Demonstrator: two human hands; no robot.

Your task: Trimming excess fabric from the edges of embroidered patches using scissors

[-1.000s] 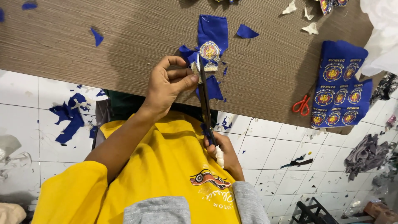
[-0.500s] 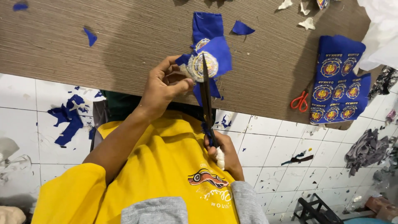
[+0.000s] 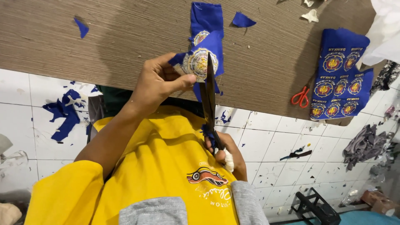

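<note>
While the wood-grain desk (image 3: 104, 41) fills the upper part of the view and the white tiled floor (image 3: 266, 141) runs below it, your yellow shirt (image 3: 166, 166) takes up the middle. On the desk's right side lies a blue sheet of round printed badges (image 3: 339, 75), with small orange-handled scissors (image 3: 301, 97) just beside its left edge. A strip of blue cloth (image 3: 206, 16) rests near the top centre, and small blue scraps (image 3: 81, 27) are scattered over the desk; more blue offcuts (image 3: 64, 114) lie on the floor at the left, and a heap of grey cloth (image 3: 364, 143) at the right.

Your left hand (image 3: 156, 83) is raised in front of the desk, fingers curled and thumb pressed down, pinching a blue cloth piece with a round badge (image 3: 200, 62) by its left edge. Your right hand (image 3: 227, 156) sits low against your shirt, closed around the handles of large dark scissors (image 3: 208, 96); one finger is wrapped in white tape. The blades point upward, close together, and cross the right side of the badge, touching the cloth.

The badge is a pale circle with a gold and blue emblem, bordered by bright blue fabric that folds to a point at its upper right and hangs down behind the blades.
</note>
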